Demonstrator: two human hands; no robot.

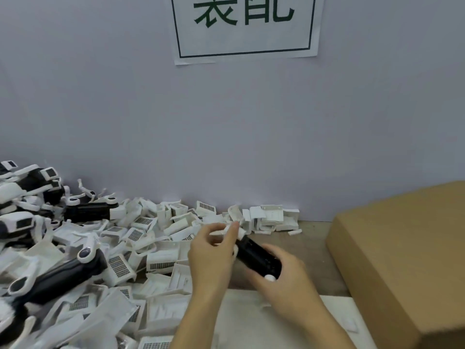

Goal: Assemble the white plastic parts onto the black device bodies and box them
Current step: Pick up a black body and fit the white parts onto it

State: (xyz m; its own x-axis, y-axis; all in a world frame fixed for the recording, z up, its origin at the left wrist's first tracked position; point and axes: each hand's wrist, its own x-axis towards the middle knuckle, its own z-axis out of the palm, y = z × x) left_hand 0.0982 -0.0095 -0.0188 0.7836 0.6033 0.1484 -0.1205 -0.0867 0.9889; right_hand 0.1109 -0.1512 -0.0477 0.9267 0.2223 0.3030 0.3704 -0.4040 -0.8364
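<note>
Right-hand grip (pixel 281 270): fingers curled round the lower end of one black device body (pixel 259 258), clamped on it. Left-hand grip (pixel 214 248): fingertips pinching a small white plastic part (pixel 227 229) at the body's upper end.

Body is held just above the worktop (pixel 312 238), centre frame. Long axis runs from 4 o'clock, in my right palm, up to 10 o'clock, where the left fingers meet it. White part sits right at that 10 o'clock tip, touching or nearly so; seating is blurred, cannot tell if it is home. Left hand is the nearer one to the joint. A white nub shows at the body's 4 o'clock end.

Judgement: fitting step in hand; next push goes along the axis toward 4 o'clock, right hand bracing.

Containers: cardboard box (pixel 402 260) at 3 o'clock, near my right wrist; only outer faces visible, contents not seen. Loose heap of white parts (pixel 161 250) and black bodies (pixel 57 275) spreads from 9 to 11 o'clock, unboxed.
</note>
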